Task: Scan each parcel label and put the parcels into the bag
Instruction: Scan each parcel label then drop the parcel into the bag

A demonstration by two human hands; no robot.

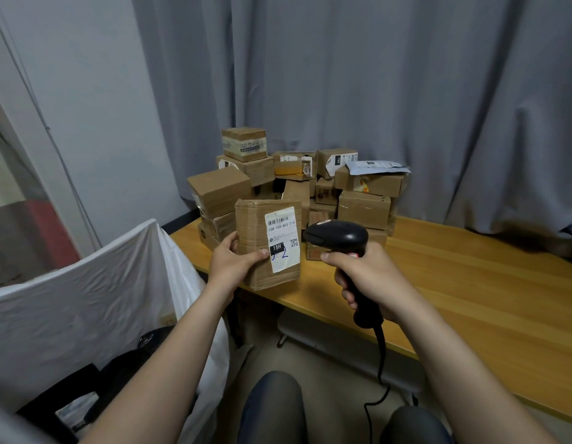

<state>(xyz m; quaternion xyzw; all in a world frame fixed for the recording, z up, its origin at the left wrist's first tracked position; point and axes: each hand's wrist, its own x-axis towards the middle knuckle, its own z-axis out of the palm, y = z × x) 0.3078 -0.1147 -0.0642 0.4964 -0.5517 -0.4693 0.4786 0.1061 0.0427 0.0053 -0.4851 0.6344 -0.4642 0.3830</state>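
Cardboard parcel (251, 225) held facing a black scanner (339, 235) over the table's (470, 283) near left corner.
Crinkled white plastic bag (86, 299) sits beside the left edge. The left hand (233, 264) grips the creased, taped parcel by its left side, thumb across the front touching the white label (283, 238), printed "15H-159-A03-210" and "15H". The right hand (371, 277) wraps all fingers round the glossy scanner's grip. Boxy stacked parcels (363, 208) crowd the far left corner.
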